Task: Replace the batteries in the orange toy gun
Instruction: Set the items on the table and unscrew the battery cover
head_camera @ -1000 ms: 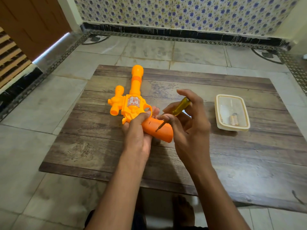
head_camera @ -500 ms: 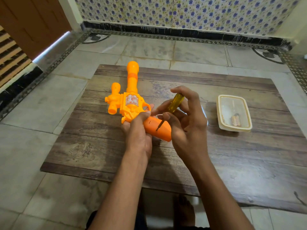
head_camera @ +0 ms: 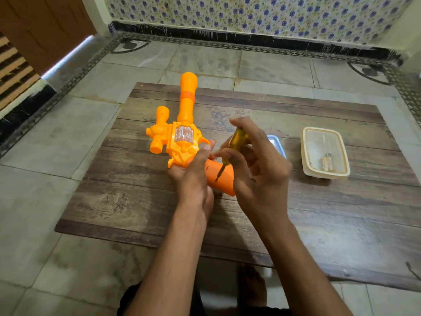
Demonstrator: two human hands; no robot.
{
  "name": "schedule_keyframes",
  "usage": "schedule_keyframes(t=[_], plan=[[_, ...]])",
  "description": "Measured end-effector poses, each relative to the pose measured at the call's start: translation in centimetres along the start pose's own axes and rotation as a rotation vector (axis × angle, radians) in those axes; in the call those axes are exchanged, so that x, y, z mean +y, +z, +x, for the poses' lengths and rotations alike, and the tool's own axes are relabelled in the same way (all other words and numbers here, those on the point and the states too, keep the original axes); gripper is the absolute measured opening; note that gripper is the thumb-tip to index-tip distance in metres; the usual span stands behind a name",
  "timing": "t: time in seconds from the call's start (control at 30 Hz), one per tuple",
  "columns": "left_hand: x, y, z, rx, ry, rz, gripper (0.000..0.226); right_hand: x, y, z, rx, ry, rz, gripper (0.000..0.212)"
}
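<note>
Orange toy gun lifted over wooden table | left hand wraps its grip, steadying it | right hand pinches screwdriver, tip on grip, likely undoing cover screw | plastic box right of gun, battery inside

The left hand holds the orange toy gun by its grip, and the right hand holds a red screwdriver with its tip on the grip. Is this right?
Not quite: the head view shows the screwdriver handle is yellow, not red. The rest holds: left hand on the toy gun, right hand with the tip on the grip.
</note>
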State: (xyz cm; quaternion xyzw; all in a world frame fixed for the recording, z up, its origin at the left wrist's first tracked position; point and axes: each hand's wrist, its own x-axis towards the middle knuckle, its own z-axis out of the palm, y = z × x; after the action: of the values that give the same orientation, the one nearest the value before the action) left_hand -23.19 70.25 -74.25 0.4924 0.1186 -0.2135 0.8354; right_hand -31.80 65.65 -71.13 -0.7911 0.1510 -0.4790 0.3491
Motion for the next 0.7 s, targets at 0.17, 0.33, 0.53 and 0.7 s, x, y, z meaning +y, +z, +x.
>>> schedule_keyframes(t=[0.17, 0.33, 0.53, 0.7], plan=[[-0.2, -0.1, 0.5, 0.026, -0.022, -0.010, 0.023, 0.3, 0.6, -0.6, -0.040, 0.038, 0.062, 0.040], [-0.3, -0.3, 1.1, -0.001, 0.018, -0.014, 0.017, 0.3, 0.3, -0.4, -0.003, 0.031, 0.062, 0.026], [0.0, -0.5, 1.1, -0.010, 0.026, -0.013, 0.020, 0.4, 0.1, -0.2, 0.006, 0.020, 0.051, 0.028], [-0.1, -0.6, 1.2, 0.013, 0.006, -0.007, 0.021, 0.5, 0.2, -0.1, -0.086, 0.016, 0.093, 0.042]])
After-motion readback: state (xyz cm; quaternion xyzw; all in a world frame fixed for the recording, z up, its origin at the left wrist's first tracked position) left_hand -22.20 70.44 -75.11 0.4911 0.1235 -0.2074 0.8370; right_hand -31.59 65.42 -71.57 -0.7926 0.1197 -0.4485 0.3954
